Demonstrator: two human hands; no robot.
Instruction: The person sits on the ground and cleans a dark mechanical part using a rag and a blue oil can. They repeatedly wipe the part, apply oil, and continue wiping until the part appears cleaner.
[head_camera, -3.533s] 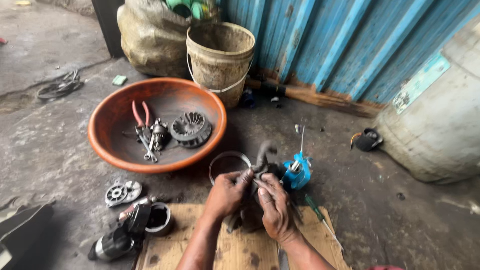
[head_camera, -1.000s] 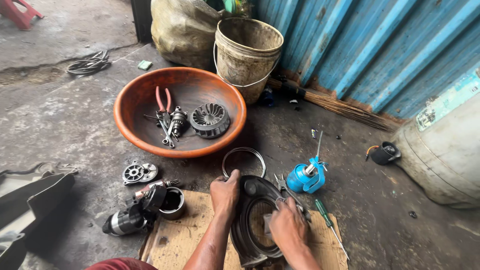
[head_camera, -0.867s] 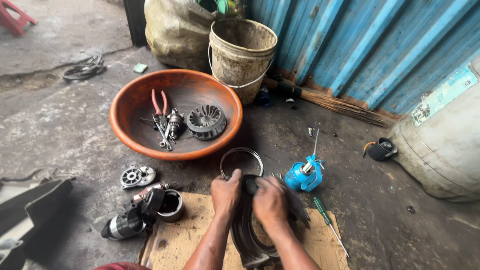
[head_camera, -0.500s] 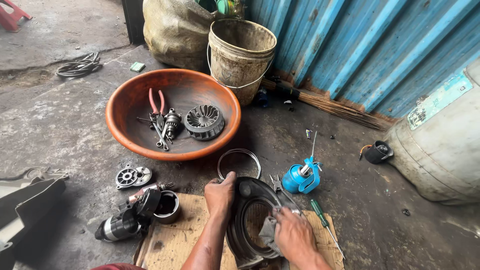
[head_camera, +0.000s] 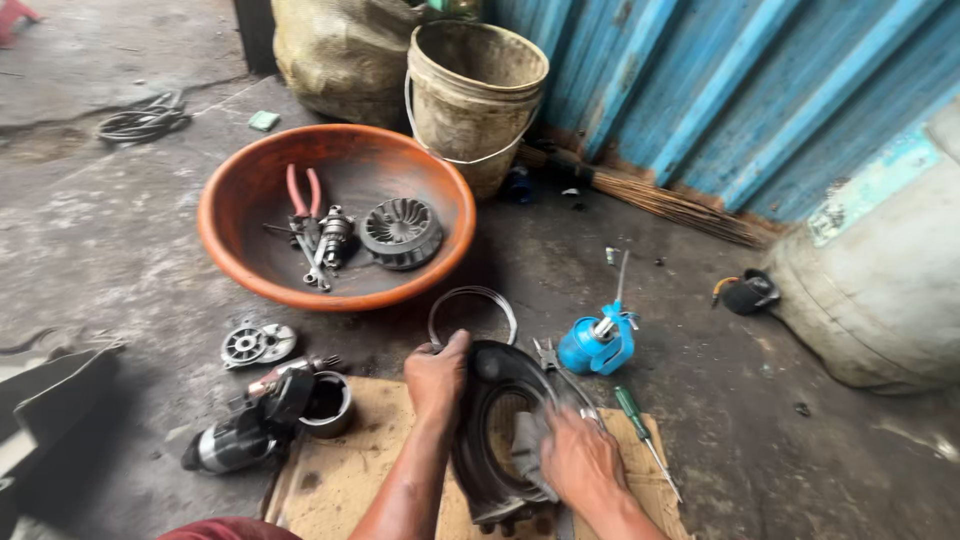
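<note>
The left hand (head_camera: 437, 375) holds the top left edge of a big dark round metal cover (head_camera: 500, 430). Its grip is closed on that edge, with the thumb on the inner side. The right hand (head_camera: 580, 462) lies on the lower right part of the cover and presses a small grey rag (head_camera: 528, 450) against it. Its fingers are curled down on the rag. The cover stands tilted on a flat piece of brown cardboard (head_camera: 340, 480) that lies on the grey floor (head_camera: 120, 270), right in front of the person.

Just behind the cover lies a thin metal ring (head_camera: 472, 312). To the right of the cover sits a small blue oil can (head_camera: 598, 345) with a thin spout that points up. A screwdriver (head_camera: 640, 430) with a green handle lies near the right hand, partly on the cardboard.

To the left, a dirty black motor part (head_camera: 245, 430) and a short metal cup (head_camera: 325, 405) rest at the edge of the cardboard. A small round metal plate (head_camera: 257, 345) lies on the floor near them.

Farther back is a wide orange bowl (head_camera: 235, 240). Inside it are pliers (head_camera: 302, 195) with red handles and a round finned metal wheel (head_camera: 400, 232). Behind the bowl stands a dirty tan bucket (head_camera: 475, 100), next to a blue ribbed metal wall (head_camera: 720, 90).
</note>
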